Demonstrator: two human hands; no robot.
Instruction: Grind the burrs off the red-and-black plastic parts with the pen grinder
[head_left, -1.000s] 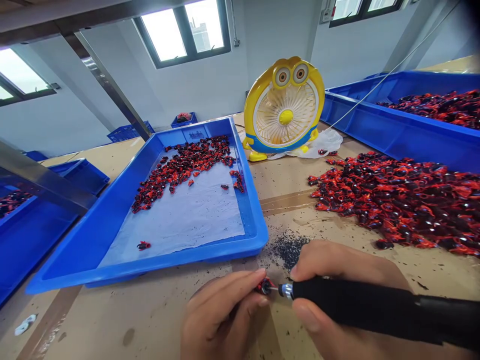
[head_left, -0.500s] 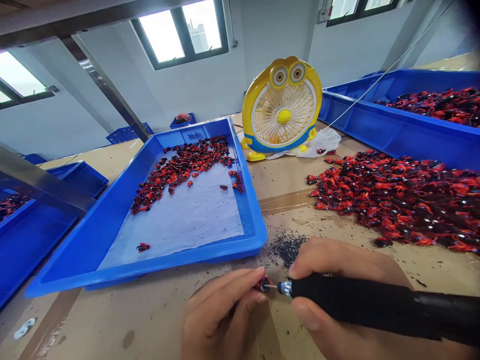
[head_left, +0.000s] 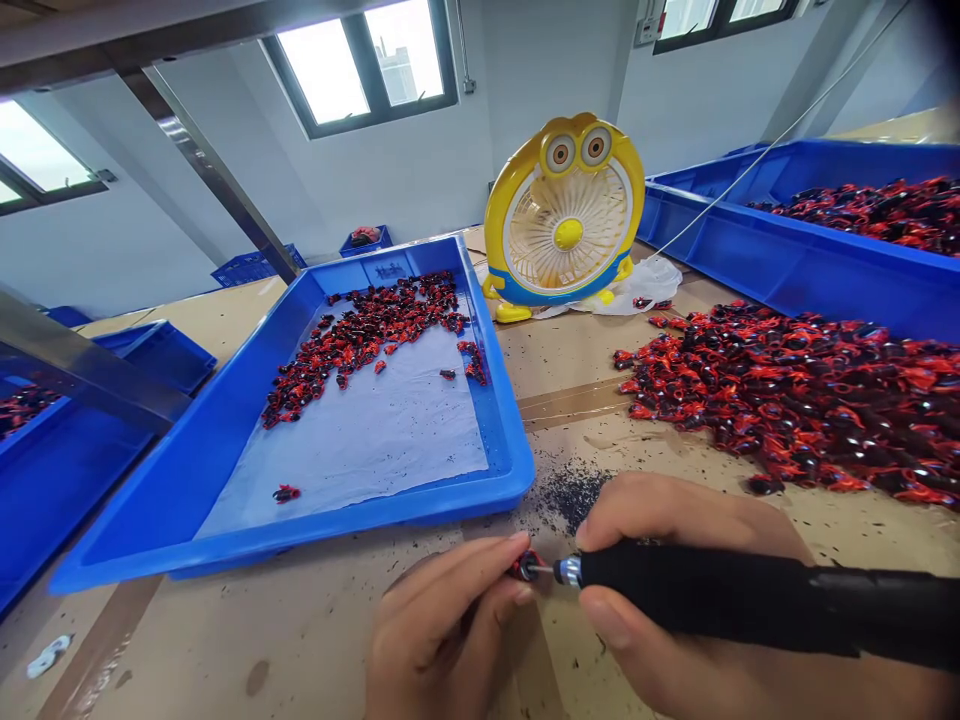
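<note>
Head cam's got a pale wall [head_left: 547,60] with windows [head_left: 322,75] behind a tan, taped surface [head_left: 300,630] dusted with black crumbs [head_left: 571,495]. Blue tray [head_left: 300,542] sits left, I'd guess to corral its small parts [head_left: 367,330]; the loose red-and-black pile [head_left: 795,410] lies right, probably for easy grabbing. Right hand [head_left: 690,512] wraps its fingers around a chunky black tool [head_left: 697,595]; left hand [head_left: 442,625] has fingers pinching one little piece [head_left: 523,566] near the tray's front corner, seemingly steadying it at the thin tip [head_left: 543,570].

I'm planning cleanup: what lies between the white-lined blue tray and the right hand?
In the head view, black crumbs lie scattered on the tabletop between the tray and right hand.
</note>
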